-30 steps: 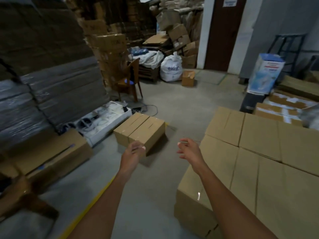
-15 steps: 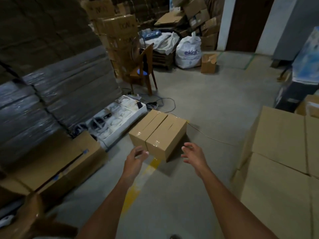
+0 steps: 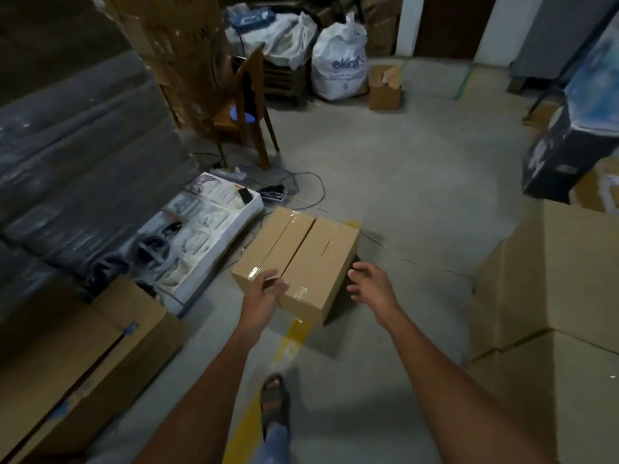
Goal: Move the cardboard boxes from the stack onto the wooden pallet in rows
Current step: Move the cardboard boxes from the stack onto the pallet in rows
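Note:
Two taped cardboard boxes [image 3: 298, 252] sit side by side on the concrete floor at the middle of the view. My left hand [image 3: 264, 291] reaches over the near corner of the left box with its fingers curled and apart, holding nothing. My right hand [image 3: 370, 288] hovers beside the right box's near right corner, fingers spread and empty. A block of large cardboard boxes [image 3: 562, 296] in rows fills the right side; whatever they rest on is hidden.
A white foam tray [image 3: 204, 229] with cables lies left of the two boxes. A long carton [image 3: 80, 356] is at lower left, a wooden chair [image 3: 244, 108] and a white sack [image 3: 340, 65] behind. Wrapped dark stacks [image 3: 77, 155] stand left. My sandalled foot [image 3: 274, 400] is on a yellow floor line.
I have walked toward the two floor boxes, and both hands now reach them. The rows of boxes slid toward the right edge of the view.

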`<act>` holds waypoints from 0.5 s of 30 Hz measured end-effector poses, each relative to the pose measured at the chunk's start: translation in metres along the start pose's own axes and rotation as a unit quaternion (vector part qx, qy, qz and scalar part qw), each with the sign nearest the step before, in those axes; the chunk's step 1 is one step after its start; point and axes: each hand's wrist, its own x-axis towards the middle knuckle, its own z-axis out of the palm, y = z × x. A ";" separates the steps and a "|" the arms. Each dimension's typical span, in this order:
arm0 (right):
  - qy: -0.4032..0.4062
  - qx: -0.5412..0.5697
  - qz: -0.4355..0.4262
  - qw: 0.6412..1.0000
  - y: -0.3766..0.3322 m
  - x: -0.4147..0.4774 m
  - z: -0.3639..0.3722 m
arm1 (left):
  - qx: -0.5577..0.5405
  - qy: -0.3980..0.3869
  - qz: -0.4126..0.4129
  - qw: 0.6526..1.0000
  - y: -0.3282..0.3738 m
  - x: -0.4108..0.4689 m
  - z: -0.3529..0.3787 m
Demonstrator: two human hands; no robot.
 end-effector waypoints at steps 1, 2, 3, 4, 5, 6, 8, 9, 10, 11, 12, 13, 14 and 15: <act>0.007 0.002 0.008 1.000 0.000 0.018 0.013 | -0.001 -0.011 -0.003 1.000 -0.001 0.025 -0.003; 0.016 0.003 0.016 1.000 0.001 0.037 0.027 | -0.001 -0.024 -0.009 1.000 -0.004 0.049 -0.007; 0.027 0.003 0.023 0.999 0.002 0.057 0.041 | 0.001 -0.037 -0.014 0.999 -0.007 0.075 -0.011; 0.037 0.002 0.030 0.999 0.006 0.075 0.054 | 0.005 -0.048 -0.022 0.999 -0.010 0.099 -0.014; 0.048 0.002 0.044 0.998 0.011 0.094 0.068 | 0.014 -0.061 -0.034 0.997 -0.015 0.126 -0.017; 0.059 0.003 0.058 0.997 0.017 0.115 0.082 | 0.022 -0.074 -0.044 0.996 -0.020 0.153 -0.021; 0.075 0.005 0.088 0.993 0.030 0.156 0.110 | 0.043 -0.093 -0.064 0.993 -0.035 0.208 -0.029; 0.082 0.007 0.104 0.991 0.038 0.174 0.123 | 0.057 -0.097 -0.075 0.991 -0.044 0.232 -0.032; 0.088 0.010 0.115 0.989 0.046 0.193 0.134 | 0.067 -0.100 -0.082 0.989 -0.054 0.256 -0.035; 0.093 0.007 0.125 0.988 0.054 0.212 0.144 | 0.078 -0.106 -0.090 0.987 -0.066 0.280 -0.037; 0.097 0.002 0.133 0.986 0.065 0.230 0.152 | 0.089 -0.113 -0.099 0.985 -0.079 0.302 -0.037; 0.102 -0.003 0.139 0.985 0.077 0.250 0.158 | 0.102 -0.120 -0.107 0.982 -0.093 0.326 -0.036; 0.107 -0.004 0.147 0.983 0.090 0.269 0.163 | 0.112 -0.129 -0.113 0.979 -0.109 0.349 -0.033; 0.109 -0.009 0.156 0.982 0.104 0.287 0.167 | 0.122 -0.135 -0.120 0.976 -0.125 0.368 -0.030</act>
